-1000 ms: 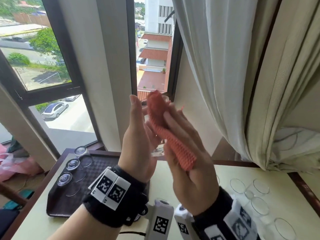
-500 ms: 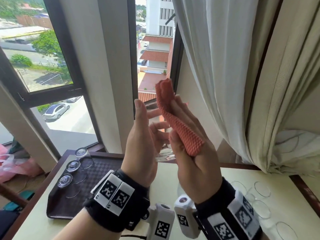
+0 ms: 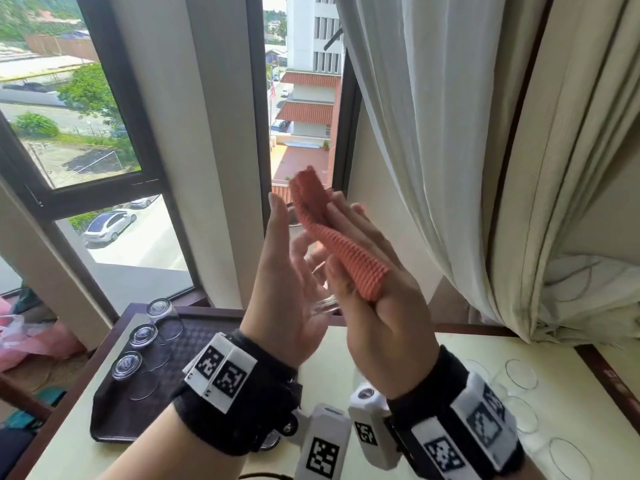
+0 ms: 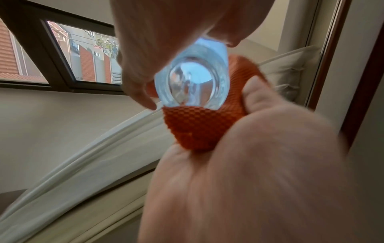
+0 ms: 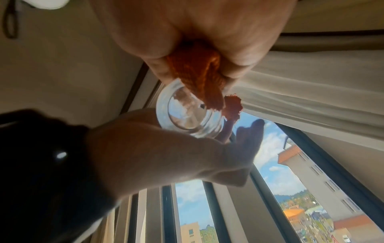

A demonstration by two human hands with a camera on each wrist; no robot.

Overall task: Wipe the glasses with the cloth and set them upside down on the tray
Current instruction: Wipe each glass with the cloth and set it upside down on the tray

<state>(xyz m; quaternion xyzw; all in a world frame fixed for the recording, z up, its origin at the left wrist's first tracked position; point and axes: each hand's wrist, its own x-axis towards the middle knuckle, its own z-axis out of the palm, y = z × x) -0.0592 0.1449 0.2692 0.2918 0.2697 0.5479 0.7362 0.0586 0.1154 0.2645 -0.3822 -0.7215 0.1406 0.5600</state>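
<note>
Left hand (image 3: 287, 289) is being held raised with its fingers curled round a clear glass (image 4: 192, 82), whose thick base is facing the left wrist camera and whose lower edge is showing between the two palms in the head view; right hand (image 3: 377, 306), just beside the left and palm toward it, is gripping an orange cloth (image 3: 332, 233) between thumb and fingers, the cloth lying along the fingers and rising past their tips. Seen from the left wrist, the cloth is wrapping the side and underside of the glass, touching it; seen from the right wrist, a fold of cloth is lying over the glass at its wall, though whether it is reaching inside cannot be told. Below and to the left of the left hand, a dark tray (image 3: 207, 337) is resting on a pale table (image 3: 408, 344) and is bearing three glasses (image 3: 142, 336) set upside down in a row along its left edge. Below and to the right of the right hand, further clear glasses (image 3: 521, 374) are standing upright on the table, grouped near one another. Behind both hands, a window and a pale curtain (image 3: 433, 133) are filling the background
</note>
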